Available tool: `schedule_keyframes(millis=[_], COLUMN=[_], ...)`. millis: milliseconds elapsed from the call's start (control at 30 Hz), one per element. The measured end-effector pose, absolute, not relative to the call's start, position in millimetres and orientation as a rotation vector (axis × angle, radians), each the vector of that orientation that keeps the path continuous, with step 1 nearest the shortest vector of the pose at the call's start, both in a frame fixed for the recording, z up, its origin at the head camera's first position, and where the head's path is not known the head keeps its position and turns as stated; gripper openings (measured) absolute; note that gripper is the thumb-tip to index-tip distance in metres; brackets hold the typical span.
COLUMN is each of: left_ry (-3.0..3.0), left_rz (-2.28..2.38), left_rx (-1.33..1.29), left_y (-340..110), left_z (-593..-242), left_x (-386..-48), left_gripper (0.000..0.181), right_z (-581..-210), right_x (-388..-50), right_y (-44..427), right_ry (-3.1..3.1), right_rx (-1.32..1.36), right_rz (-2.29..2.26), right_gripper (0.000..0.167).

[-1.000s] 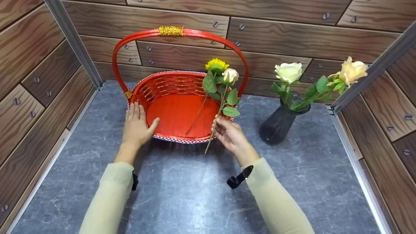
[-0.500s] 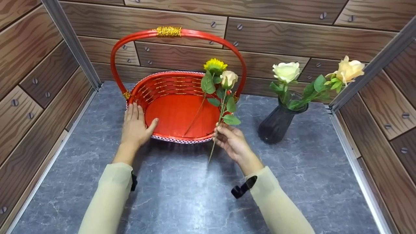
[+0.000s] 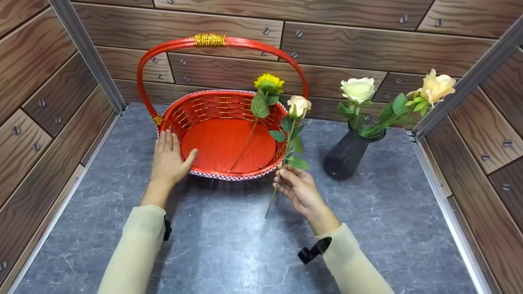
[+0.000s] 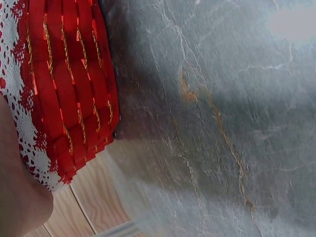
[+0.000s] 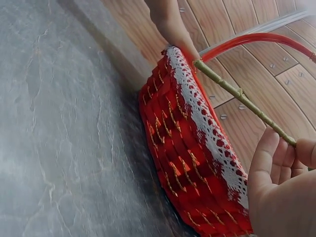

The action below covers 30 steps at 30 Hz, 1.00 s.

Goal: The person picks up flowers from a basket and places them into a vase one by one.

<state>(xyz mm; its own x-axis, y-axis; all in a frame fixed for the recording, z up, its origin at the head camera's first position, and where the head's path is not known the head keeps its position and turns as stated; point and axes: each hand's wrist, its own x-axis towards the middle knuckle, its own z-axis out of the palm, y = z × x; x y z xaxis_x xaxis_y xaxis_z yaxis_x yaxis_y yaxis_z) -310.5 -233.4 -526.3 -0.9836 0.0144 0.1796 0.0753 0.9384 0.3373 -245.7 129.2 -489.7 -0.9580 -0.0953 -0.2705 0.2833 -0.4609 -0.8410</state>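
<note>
In the head view, the left hand (image 3: 168, 165) rests with straight fingers on the left rim of a red woven basket (image 3: 229, 143). Between thumb and fingers, the right hand (image 3: 302, 192) pinches the green stem of a cream rose (image 3: 299, 107) at the basket's front right. The rose's head is up and its stem end points down toward the table. A yellow sunflower (image 3: 269, 83) leans inside the basket, its stem crossing the red bottom. The right wrist view shows the pinched stem (image 5: 242, 94) above the basket's lace-trimmed side (image 5: 182, 153).
A dark glass vase (image 3: 346, 157) stands right of the basket, holding a white rose (image 3: 358, 90) and a peach flower (image 3: 436, 87). The basket's tall red handle (image 3: 261, 44) arches over it. Wood-patterned walls (image 3: 327, 49) surround the grey marbled table (image 3: 229, 245).
The right hand has moved toward the person and slightly right, carrying the cream rose away from beside the sunflower. The left hand remains on the basket's rim.
</note>
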Motion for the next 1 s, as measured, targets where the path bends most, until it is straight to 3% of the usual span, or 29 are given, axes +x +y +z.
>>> schedule_keyframes(millis=[1000], left_ry=[-2.897], left_rz=[-0.541], left_rx=[-0.081], left_y=[-233.1], left_z=[-526.4], left_x=[-310.3], left_gripper=[0.090], right_z=[-438.1], right_x=[-234.7], right_y=[230.4], right_ry=[1.606], right_rx=[0.215], right_rz=[-2.795], right_gripper=[0.015])
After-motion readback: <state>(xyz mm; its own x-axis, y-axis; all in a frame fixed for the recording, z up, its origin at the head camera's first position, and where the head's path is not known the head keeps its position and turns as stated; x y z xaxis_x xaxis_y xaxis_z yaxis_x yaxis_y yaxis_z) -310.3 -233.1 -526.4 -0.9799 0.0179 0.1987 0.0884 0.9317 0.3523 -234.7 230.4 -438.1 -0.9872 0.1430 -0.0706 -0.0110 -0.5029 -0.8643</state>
